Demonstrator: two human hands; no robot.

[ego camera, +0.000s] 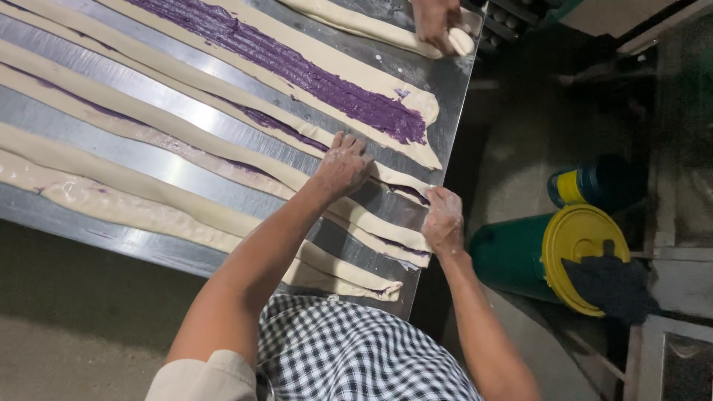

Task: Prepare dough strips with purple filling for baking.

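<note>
Long strips of pale dough lie in rows along a steel table (186, 104). One wide strip (312, 70) is spread with purple filling. My left hand (342, 167) lies flat on a folded dough strip (371, 215) with purple showing at its seam, fingers spread and pressing down. My floury right hand (443, 219) is at the table's edge, curled around the end of that same strip. Another person's hand (438, 22) at the top holds the end of a further dough strip (356, 22).
The table's end edge runs just right of my hands. Beyond it, on the floor, are a green bin (512, 256) with a yellow lid and a dark cloth (605, 286) on it, and a blue and yellow container (594, 182). My checked apron (349, 356) fills the bottom.
</note>
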